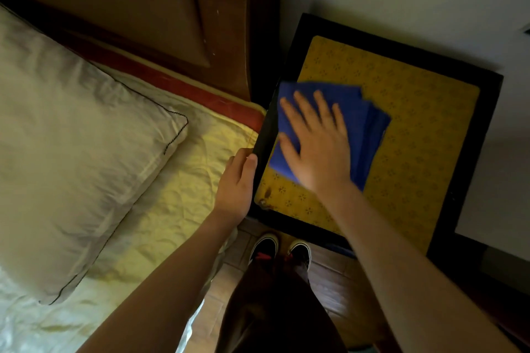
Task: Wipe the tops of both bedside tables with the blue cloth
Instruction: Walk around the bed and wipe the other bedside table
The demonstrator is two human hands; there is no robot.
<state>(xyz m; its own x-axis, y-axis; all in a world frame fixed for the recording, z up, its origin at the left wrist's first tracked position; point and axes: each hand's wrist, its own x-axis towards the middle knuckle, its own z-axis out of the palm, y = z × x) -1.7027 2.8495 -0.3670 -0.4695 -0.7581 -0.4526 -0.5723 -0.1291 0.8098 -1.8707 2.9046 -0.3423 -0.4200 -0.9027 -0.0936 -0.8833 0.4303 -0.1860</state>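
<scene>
Across the left half of the frame lies the bed: a pale pillow [71,137] on a yellowish sheet [183,180], with the dark wooden headboard [160,8] filling the upper left. At lower centre the left hand [236,183] rests on the near left edge of the bedside table [487,112], fingers curled loosely around the dark rim and gripping nothing else; this looks like a brace, steadying the body or the table while the other arm works. Right of centre, the right hand [315,140] lies flat with fingers spread wide on the blue cloth [364,123], pressing it down instead of pinching it, which suits a sweeping stroke. The cloth, folded into several layers, sits on the left part of the table's patterned yellow top [415,123]. The hand is blurred, so it seems to be in motion. A small dark mark shows near the top's lower left corner. The second table is out of view, so it cannot be judged.
</scene>
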